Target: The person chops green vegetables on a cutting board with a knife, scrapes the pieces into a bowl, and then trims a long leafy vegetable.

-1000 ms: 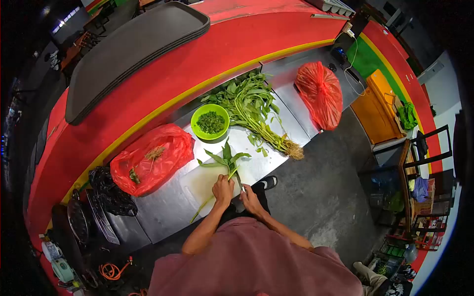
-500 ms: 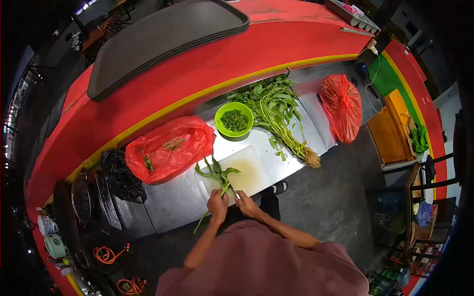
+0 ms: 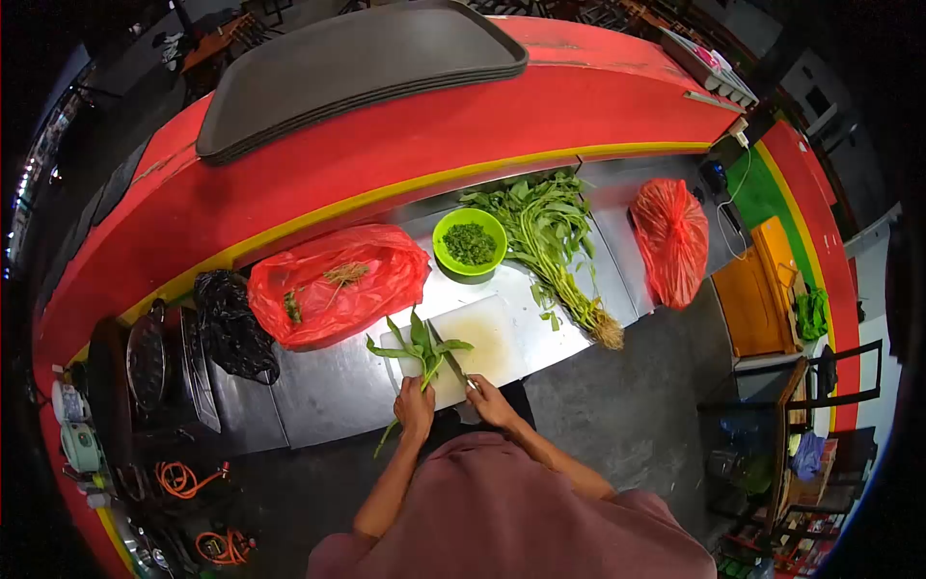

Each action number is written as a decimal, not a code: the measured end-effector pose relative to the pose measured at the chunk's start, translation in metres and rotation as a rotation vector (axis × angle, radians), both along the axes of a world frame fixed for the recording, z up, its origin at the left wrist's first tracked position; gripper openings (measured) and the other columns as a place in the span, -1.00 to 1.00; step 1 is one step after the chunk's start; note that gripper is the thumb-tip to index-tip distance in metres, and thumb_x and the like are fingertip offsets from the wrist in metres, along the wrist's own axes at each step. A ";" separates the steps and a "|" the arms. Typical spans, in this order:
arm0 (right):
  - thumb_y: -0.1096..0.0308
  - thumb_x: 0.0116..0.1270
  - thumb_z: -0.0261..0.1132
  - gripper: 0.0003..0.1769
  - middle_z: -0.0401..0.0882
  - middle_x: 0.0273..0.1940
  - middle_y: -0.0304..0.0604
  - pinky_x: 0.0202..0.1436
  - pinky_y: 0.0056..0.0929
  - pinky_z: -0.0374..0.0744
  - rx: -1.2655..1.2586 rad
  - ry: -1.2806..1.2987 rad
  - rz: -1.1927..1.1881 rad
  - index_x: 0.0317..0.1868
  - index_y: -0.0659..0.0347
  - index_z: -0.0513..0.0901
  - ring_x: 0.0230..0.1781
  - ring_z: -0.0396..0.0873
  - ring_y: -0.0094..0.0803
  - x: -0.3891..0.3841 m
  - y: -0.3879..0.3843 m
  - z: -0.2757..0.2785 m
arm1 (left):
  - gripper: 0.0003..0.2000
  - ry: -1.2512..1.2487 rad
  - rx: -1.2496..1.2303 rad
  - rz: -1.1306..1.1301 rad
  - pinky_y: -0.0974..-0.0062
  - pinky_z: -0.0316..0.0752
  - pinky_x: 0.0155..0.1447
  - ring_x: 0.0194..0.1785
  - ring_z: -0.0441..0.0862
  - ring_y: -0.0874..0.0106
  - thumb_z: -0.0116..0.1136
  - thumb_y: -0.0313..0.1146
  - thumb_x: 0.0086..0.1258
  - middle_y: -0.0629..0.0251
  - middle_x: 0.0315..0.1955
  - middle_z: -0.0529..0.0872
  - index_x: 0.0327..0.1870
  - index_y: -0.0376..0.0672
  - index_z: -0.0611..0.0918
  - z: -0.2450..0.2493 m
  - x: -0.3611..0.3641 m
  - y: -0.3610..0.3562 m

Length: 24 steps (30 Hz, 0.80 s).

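Two red plastic bags (image 3: 338, 285) flank your white cutting board (image 3: 497, 338) on the steel counter (image 3: 323, 391), and behind it sit a round green bowl of chopped leaves (image 3: 470, 241) and a bundle of leafy green stalks (image 3: 552, 227). Your left hand (image 3: 415, 407) pins a leafy green stem (image 3: 413, 338) to the board. Your right hand (image 3: 492, 400) grips a knife (image 3: 448, 354), its blade laid across the stem.

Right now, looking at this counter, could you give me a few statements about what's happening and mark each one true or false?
1. The right hand holds a knife. True.
2. The left hand holds a tomato. False: it holds a leafy green stalk.
3. The green bowl holds chopped greens. True.
4. The bundle of greens is packed inside a bag. False: it lies loose on the steel counter, beside the bowl.
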State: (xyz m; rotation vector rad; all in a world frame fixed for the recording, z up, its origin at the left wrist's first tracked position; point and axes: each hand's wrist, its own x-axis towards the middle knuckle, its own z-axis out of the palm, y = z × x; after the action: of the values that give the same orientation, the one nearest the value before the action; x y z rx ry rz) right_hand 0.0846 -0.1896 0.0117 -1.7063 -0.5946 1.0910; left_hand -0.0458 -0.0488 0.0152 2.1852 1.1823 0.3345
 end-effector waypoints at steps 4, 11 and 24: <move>0.24 0.60 0.09 -0.60 0.49 -0.39 -0.34 -0.52 -0.57 0.36 -0.036 0.124 -0.065 0.33 0.23 0.42 -0.55 0.37 -0.63 0.015 -0.019 -0.005 | -0.74 0.034 -0.027 -0.014 0.02 0.55 -0.06 -0.13 0.68 -0.06 0.25 -0.30 0.34 0.09 -0.12 0.66 0.00 -0.16 0.69 0.008 0.000 0.001; 0.26 0.60 0.10 -0.60 0.49 -0.38 -0.33 -0.44 -0.55 0.40 -0.119 0.073 -0.157 0.33 0.24 0.44 -0.50 0.37 -0.61 0.034 -0.049 0.001 | -0.65 0.105 -0.059 -0.024 0.05 0.56 -0.01 -0.06 0.68 0.00 0.28 -0.18 0.32 0.12 -0.11 0.66 0.06 -0.15 0.69 0.009 0.000 0.003; 0.09 0.60 0.13 -0.53 0.55 -0.38 -0.22 -0.25 -0.46 0.49 -0.142 -0.053 -0.232 0.27 0.29 0.48 -0.36 0.49 -0.52 0.071 -0.056 0.025 | -0.71 0.028 0.059 -0.019 0.06 0.58 -0.12 -0.18 0.69 -0.05 0.33 -0.20 0.30 0.07 -0.19 0.68 -0.09 -0.20 0.70 0.042 0.013 0.016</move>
State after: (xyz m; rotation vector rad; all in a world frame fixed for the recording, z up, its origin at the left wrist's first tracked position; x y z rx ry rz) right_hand 0.1556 -0.2461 0.0370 -1.8796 -0.3467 0.9431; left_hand -0.0326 -0.0323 0.0575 2.2570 1.1794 0.3356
